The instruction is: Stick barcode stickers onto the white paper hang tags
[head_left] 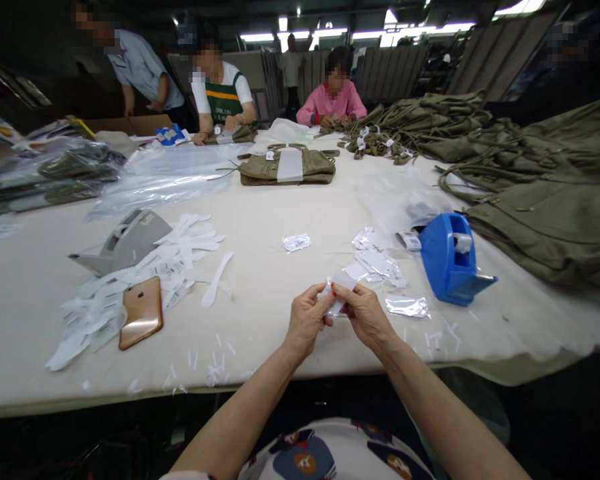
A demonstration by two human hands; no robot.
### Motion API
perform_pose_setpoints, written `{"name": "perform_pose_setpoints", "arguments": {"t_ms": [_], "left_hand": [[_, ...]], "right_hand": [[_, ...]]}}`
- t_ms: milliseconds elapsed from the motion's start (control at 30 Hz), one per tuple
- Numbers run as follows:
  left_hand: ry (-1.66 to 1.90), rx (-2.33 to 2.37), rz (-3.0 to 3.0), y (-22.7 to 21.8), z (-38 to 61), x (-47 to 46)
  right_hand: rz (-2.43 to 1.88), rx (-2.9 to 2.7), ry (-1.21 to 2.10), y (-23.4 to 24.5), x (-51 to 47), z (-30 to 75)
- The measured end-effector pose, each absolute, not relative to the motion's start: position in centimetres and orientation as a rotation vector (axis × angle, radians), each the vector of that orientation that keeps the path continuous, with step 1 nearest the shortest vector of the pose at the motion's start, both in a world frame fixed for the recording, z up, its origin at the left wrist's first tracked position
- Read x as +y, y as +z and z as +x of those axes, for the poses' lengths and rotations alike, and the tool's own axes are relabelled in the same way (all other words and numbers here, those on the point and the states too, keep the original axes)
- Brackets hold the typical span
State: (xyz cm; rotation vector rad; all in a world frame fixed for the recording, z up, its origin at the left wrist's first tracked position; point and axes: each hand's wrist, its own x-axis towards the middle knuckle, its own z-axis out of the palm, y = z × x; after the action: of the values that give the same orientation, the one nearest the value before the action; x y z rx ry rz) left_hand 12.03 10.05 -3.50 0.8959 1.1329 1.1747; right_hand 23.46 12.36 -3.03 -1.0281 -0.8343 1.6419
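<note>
Both my hands meet just above the near edge of the white table [260, 220]. My left hand [306, 319] and my right hand [364, 313] pinch a small clear plastic packet [338, 291] between their fingertips, fingers closed on it. Several similar small packets [380, 261] lie on the table just beyond my right hand. A single packet [297, 243] lies farther out toward the middle.
A blue tape dispenser [450, 259] stands to the right, a phone [141, 312] on a heap of white paper tags [180, 257] to the left. Olive garments [545, 193] pile at right; a folded one [287, 167] lies mid-table. Several people work at the far side.
</note>
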Motion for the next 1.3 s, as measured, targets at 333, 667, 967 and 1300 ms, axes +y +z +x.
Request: {"name": "perform_pose_setpoints", "arguments": {"t_ms": [333,667,967,1300], "left_hand": [[0.808,1.209,0.969,-4.3,5.8,9.0],[0.457,1.668,1.082,-4.8,-0.7,7.7],[0.059,1.876,1.33,-4.5,-2.0,8.3],[-0.163,1.98,1.631,-4.2,-2.7,8.6]], "right_hand": [[-1.199,-1.217,1.57,-4.5,12.4,23.1],[-1.409,-1.513,1.426,-8.1,11.5,18.3],[-1.557,-1.788,1.185,-8.2,11.8,18.0],[-1.587,-1.892,1.071,-8.4,11.9,17.9]]}}
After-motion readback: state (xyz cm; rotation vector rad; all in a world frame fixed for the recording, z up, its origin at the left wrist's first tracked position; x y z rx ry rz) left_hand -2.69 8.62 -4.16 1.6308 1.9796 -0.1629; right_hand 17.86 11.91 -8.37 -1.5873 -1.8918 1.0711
